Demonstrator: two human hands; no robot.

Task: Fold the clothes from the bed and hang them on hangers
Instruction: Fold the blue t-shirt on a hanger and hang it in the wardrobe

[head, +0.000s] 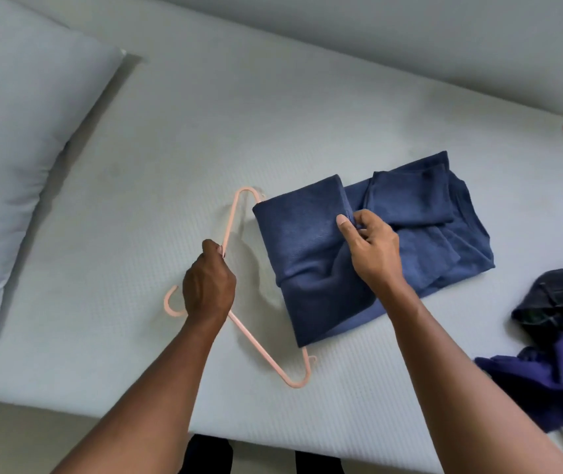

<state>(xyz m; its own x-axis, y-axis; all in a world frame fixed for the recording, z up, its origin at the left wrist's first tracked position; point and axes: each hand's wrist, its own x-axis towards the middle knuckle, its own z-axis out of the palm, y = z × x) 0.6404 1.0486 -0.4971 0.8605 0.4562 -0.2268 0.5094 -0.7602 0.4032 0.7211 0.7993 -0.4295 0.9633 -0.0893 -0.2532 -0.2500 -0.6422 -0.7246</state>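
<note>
**Two hands at work: one on the pink hanger (259, 350), one on the navy garment (307, 241)**

My left hand (208, 285) is curled round the pink hanger at its neck, and the hook pokes out to the left of my knuckles. The hanger lies flat on the bed (204, 131). Its long bar is hidden under the left edge of the navy garment, which is folded over that side. My right hand (369, 248) rests on top of the garment, just right of the fold, pinching a ridge of cloth between thumb and fingers. A pillow (16, 148) lies well off to my left. A heap of dark clothes (553, 354) sits at the bed's right edge.
</note>
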